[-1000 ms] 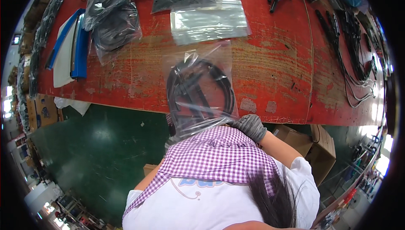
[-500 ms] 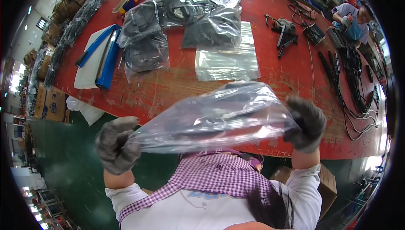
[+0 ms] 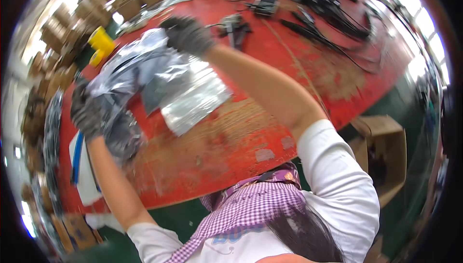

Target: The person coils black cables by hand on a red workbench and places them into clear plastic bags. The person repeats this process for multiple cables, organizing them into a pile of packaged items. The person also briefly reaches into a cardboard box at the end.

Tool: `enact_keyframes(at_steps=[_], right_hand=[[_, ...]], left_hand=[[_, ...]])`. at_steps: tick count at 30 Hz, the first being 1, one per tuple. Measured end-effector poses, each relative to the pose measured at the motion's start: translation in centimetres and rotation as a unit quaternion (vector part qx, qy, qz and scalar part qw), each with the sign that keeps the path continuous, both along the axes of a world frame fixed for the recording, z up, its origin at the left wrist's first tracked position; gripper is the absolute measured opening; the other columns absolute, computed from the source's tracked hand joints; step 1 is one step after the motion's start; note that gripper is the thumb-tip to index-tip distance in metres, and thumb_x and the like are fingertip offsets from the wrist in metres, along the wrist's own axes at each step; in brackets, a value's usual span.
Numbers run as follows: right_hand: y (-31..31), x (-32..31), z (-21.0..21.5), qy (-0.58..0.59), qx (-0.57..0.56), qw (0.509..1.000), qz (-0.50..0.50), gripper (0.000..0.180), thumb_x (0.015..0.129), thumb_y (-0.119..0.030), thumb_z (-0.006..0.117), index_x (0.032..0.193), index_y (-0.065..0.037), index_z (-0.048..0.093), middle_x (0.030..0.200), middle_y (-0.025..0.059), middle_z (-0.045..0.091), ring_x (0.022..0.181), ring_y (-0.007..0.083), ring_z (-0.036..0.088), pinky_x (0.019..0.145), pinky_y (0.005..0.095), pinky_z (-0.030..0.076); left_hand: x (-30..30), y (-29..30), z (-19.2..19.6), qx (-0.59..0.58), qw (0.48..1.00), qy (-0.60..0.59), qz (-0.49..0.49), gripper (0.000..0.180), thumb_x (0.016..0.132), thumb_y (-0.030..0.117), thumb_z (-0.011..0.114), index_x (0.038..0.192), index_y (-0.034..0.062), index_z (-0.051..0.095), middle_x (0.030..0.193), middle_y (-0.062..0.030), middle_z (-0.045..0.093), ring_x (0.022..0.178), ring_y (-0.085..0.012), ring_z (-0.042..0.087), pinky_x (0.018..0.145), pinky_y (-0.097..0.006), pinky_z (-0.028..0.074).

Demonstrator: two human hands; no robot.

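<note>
Clear plastic bags [image 3: 128, 67] sit upper left in the frame, over the red table [image 3: 207, 157] — left hand [image 3: 87, 111] at their left edge, right hand [image 3: 185, 35] at their top, too blurred to tell whether either pinches.

A red table [image 3: 217, 171] bears plastic bags [image 3: 166, 77] and cables [image 3: 333, 12]

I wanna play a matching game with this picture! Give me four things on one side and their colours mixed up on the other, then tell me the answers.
Things:
1. right hand
2. tabletop
3. apron
4. fat rolls beyond the plastic bags

Colours:
A. purple and white checks
B. bright yellow
C. covered in grey
D. worn red

Pairs: 1-C, 2-D, 3-A, 4-B
</note>
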State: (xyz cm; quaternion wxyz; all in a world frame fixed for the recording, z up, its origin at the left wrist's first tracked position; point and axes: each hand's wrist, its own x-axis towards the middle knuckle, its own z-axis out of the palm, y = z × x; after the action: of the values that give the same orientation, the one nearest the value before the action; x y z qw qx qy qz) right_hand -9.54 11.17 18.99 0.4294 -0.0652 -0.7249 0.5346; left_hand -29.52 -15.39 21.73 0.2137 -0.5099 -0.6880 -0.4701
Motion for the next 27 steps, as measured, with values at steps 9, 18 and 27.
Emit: enact_keyframes(at_steps=[9,18,27], right_hand=[[7.0,13.1,-15.2,-0.320,0.359,0.869,-0.115,0.015,0.076,-0.022,0.052,0.074,-0.009,0.058,0.071,0.0169,0.060,0.070,0.0348,0.061,0.059,0.0459,0.046],[28.0,30.6,-20.9,-0.636,0.073,0.612,-0.465,0.031,0.079,-0.023,0.050,0.107,-0.011,0.056,0.119,0.0135,0.052,0.107,0.0305,0.051,0.085,0.0450,0.043],[37.1,33.6,-22.6,-0.637,0.103,0.547,-0.533,0.040,0.085,-0.023,0.039,0.124,-0.014,0.042,0.133,0.0063,0.039,0.125,0.0255,0.034,0.099,0.0487,0.029]], left_hand=[[4.6,-0.2,-19.7,-0.229,0.946,-0.226,0.028,0.019,0.086,0.016,0.052,0.092,0.0004,0.061,0.081,-0.0099,0.064,0.070,-0.0159,0.056,0.064,-0.032,0.045],[23.0,-0.4,-25.1,-0.471,0.872,0.021,-0.128,0.021,0.071,0.014,0.058,0.091,0.0088,0.060,0.078,-0.0123,0.060,0.070,-0.0311,0.057,0.063,-0.040,0.047],[27.1,0.5,-23.9,-0.527,0.846,-0.009,-0.084,0.024,0.074,0.019,0.058,0.096,0.0099,0.060,0.096,-0.0126,0.059,0.089,-0.0316,0.055,0.079,-0.042,0.044]])
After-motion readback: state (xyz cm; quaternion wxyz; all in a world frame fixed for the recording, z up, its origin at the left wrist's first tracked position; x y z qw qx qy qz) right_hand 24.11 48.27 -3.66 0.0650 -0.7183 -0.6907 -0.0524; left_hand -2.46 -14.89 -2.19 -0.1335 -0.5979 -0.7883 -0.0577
